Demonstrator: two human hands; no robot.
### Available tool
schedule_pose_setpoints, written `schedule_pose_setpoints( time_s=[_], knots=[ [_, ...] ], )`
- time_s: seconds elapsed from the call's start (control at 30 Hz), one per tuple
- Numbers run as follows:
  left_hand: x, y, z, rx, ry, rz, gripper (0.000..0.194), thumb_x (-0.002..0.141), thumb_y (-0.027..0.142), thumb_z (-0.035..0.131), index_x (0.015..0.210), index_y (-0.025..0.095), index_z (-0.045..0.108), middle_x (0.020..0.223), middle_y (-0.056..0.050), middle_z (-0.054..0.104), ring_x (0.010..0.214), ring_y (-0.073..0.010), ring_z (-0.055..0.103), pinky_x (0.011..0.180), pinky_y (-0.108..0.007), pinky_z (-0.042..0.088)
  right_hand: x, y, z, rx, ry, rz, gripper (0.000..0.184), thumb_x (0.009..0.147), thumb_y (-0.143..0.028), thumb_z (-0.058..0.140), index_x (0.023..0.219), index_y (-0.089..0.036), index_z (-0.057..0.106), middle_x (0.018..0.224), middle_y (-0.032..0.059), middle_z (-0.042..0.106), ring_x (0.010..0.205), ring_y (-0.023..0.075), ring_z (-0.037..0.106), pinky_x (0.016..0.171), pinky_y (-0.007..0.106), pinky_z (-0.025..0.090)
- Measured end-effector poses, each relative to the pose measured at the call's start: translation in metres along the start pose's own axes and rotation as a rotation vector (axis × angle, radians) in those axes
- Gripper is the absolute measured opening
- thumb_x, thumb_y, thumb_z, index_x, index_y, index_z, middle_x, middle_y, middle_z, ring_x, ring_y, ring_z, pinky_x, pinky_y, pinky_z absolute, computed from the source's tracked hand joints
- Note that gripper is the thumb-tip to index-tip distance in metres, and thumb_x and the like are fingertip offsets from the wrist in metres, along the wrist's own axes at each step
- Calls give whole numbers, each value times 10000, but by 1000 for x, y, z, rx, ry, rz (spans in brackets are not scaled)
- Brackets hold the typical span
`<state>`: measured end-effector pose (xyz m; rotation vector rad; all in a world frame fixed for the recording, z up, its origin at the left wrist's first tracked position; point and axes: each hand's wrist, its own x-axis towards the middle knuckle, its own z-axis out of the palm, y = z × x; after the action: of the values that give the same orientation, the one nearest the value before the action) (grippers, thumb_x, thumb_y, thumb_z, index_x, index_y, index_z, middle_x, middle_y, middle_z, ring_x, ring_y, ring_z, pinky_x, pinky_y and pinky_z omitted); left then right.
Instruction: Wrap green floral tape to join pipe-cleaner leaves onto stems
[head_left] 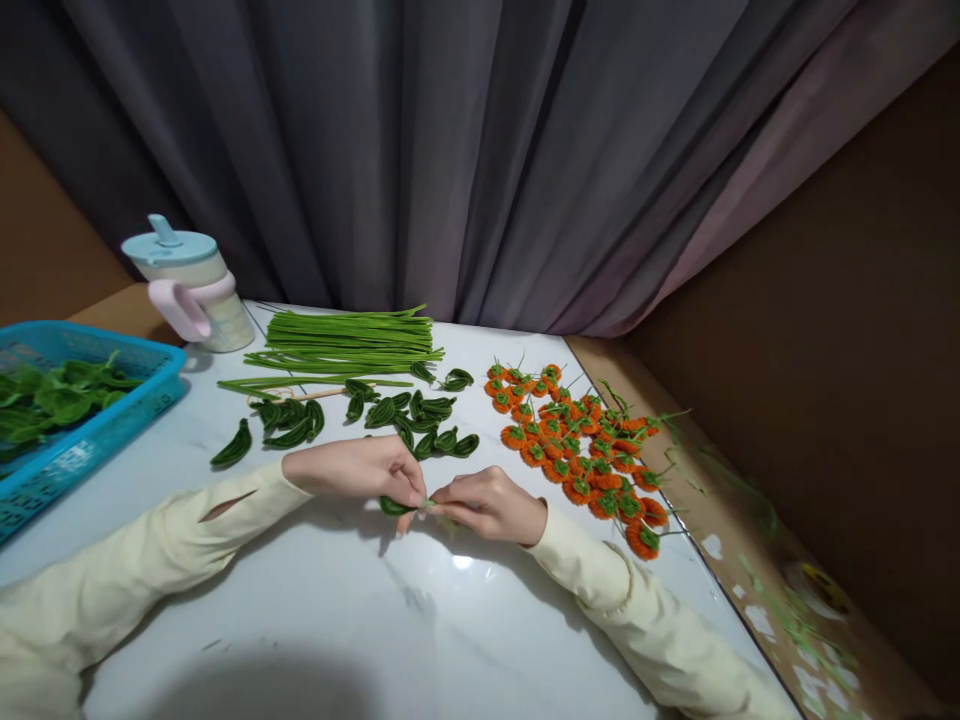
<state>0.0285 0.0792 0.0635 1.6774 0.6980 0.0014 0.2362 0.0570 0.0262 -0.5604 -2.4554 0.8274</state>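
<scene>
Above the front part of the white table, my two hands meet. My left hand [375, 470] is closed in a pinch on a dark green fuzzy leaf [395, 507] that looks bent from pipe cleaner. Fingertips of my right hand [487, 503] are pinched together at the leaf's thin end, touching my left fingertips. Just beyond lie several more dark green leaves [431, 410]. To the right spreads a group of small orange pumpkin-like pieces [555, 440] with green tops and thin stems.
Bright green pipe-cleaner stems [345, 340] lie bundled at the back. A blue basket [90, 440] holding green leaves stands left, near a tumbler [199, 285] with a pink handle. Scraps and a yellow tape roll [821, 588] lie on brown board at right. Grey curtains [420, 150] hang behind.
</scene>
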Motion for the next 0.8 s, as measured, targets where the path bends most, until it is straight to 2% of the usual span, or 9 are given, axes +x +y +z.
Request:
schedule_pose_setpoints(
  time_s=[0.1,0.17,0.23,0.3,0.37,0.43,0.53,0.63,0.8],
  knots=[
    [5,-6,-4,-256,-103,-43,205,744,310,577,725,144,696,570,-27,644,601,-153,556,626,-233,410,-1,-2,3,-20,-51,-69,354,927,-290,333,816,-128,628,638,73,644,592,115,587,600,199,458],
    [5,-6,-7,-223,-94,-64,253,760,354,561,727,142,695,610,-39,658,647,-168,571,657,-245,418,-1,-2,5,49,-59,2,351,921,-312,348,785,-131,616,617,63,639,573,112,585,591,202,461],
    [0,0,-9,-30,84,-61,362,828,440,466,809,153,686,768,-51,682,755,-177,574,715,-248,405,0,0,7,241,-21,167,335,896,-355,411,734,-132,601,562,34,622,514,102,581,553,201,463],
    [-8,8,-10,226,356,8,416,857,502,398,972,185,643,996,-55,650,903,-196,546,808,-273,367,1,3,10,531,36,341,331,847,-400,494,687,-123,577,524,13,602,452,98,573,501,206,459],
    [-15,12,-7,496,492,133,450,792,516,528,1139,229,548,1164,-62,571,1068,-249,462,910,-339,281,3,6,13,809,83,447,334,786,-425,574,672,-112,559,526,11,605,406,100,561,455,215,447],
    [-18,11,1,721,482,268,423,748,469,620,1096,236,556,1121,-66,589,1164,-295,377,951,-402,191,4,9,15,986,118,486,326,736,-418,636,680,-106,559,544,21,626,388,102,557,437,221,441],
    [-13,3,13,870,430,343,115,867,264,500,906,208,592,909,-47,643,1137,-272,408,940,-429,150,4,12,17,1110,130,483,305,707,-384,675,689,-98,571,558,34,650,392,110,569,437,227,448],
    [-6,1,18,875,411,344,196,890,173,412,809,182,589,792,-35,632,1011,-231,480,905,-407,181,3,14,18,1156,97,475,293,716,-370,672,706,-91,582,571,41,659,391,109,569,435,228,449],
    [-6,5,15,819,411,361,249,874,126,376,809,182,610,778,-39,633,913,-204,493,903,-399,191,2,15,16,1176,82,457,280,743,-357,651,714,-85,593,580,46,660,382,97,554,415,214,427]
  ],
)
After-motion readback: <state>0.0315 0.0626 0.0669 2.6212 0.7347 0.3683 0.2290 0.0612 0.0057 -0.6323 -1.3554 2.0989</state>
